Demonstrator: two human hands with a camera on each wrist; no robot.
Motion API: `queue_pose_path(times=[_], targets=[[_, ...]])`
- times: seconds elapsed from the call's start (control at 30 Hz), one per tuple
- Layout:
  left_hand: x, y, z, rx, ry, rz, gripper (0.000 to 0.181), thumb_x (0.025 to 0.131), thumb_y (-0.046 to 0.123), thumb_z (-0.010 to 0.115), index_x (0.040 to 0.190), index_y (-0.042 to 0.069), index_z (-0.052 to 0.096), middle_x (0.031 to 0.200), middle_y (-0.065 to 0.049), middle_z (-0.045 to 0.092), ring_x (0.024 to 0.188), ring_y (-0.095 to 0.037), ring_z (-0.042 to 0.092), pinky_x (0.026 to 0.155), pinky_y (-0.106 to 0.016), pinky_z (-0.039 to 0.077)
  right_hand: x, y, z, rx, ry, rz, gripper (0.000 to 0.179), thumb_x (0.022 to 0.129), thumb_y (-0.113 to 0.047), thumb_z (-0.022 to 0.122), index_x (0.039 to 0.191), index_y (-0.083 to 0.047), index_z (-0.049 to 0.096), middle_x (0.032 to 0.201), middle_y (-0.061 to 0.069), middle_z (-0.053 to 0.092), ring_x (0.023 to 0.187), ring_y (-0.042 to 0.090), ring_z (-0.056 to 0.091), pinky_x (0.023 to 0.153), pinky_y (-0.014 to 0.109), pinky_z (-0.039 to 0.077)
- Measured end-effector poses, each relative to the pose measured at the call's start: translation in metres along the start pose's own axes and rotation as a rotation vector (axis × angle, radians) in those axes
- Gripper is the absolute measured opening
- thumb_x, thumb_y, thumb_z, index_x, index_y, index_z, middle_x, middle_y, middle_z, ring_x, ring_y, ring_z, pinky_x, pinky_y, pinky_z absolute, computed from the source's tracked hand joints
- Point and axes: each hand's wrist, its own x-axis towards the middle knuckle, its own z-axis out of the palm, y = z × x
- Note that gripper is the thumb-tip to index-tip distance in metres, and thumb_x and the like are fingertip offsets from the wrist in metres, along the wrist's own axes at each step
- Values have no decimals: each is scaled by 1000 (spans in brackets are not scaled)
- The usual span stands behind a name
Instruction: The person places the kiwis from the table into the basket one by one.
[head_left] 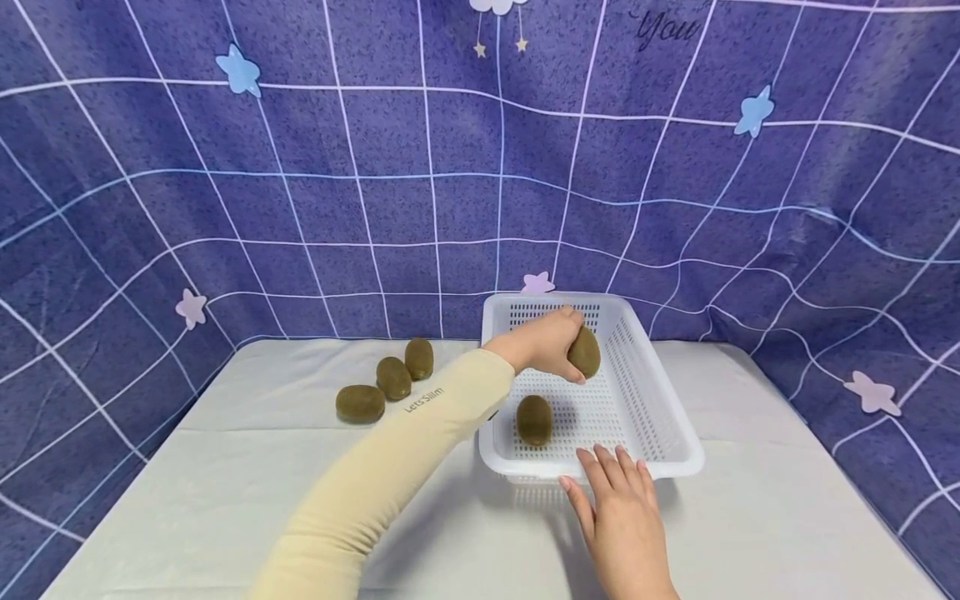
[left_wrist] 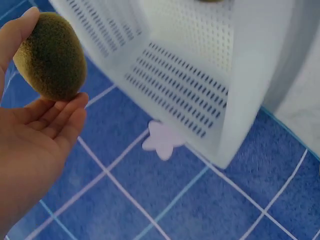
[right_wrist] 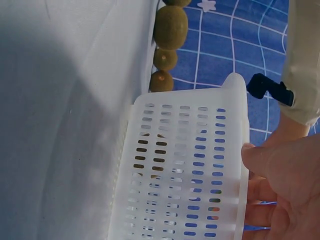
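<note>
My left hand (head_left: 546, 340) reaches over the far part of the white perforated plastic basket (head_left: 678, 417) and holds a brown fuzzy kiwi (head_left: 585, 353). In the left wrist view, the thumb lies on one side of this kiwi (left_wrist: 52, 57) and the fingertips on the other. Another kiwi (head_left: 534, 420) lies on the basket floor near the front left corner. My right hand (head_left: 624, 525) holds the basket's near rim, fingertips over the edge and thumb on the outer side.
Left of the basket, three kiwis (head_left: 393, 379) lie in a slanting row on the white-covered table (head_left: 225, 500); the left sleeve (head_left: 405, 458) passes close in front of them. A blue grid-patterned cloth (head_left: 390, 208) with stars hangs behind the table.
</note>
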Motion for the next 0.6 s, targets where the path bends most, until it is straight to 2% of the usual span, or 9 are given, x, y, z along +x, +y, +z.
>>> queue_pose_path(times=[0.1, 0.33, 0.6], targets=[[5, 7, 8, 33, -44, -4, 67, 75, 40, 81, 122, 2, 51, 111, -3, 53, 103, -14, 52, 90, -22, 44, 0, 1, 0, -2, 14, -5, 41, 87, -30, 69, 117, -2, 66, 120, 19, 63, 121, 44, 50, 103, 60, 30], [10, 21, 23, 133, -131, 12, 83, 75, 45, 79, 137, 1, 46, 132, -6, 52, 122, -17, 50, 104, -23, 38, 0, 1, 0, -8, 12, -3, 41, 88, -31, 68, 117, -3, 66, 120, 19, 63, 121, 43, 50, 104, 59, 29], [9, 31, 37, 209, -226, 18, 84, 75, 51, 78, 139, 8, 46, 126, 1, 55, 111, -12, 54, 102, -28, 40, 0, 0, 0, -7, 3, -4, 42, 88, -31, 68, 119, -2, 65, 122, 19, 62, 122, 44, 49, 104, 60, 29]])
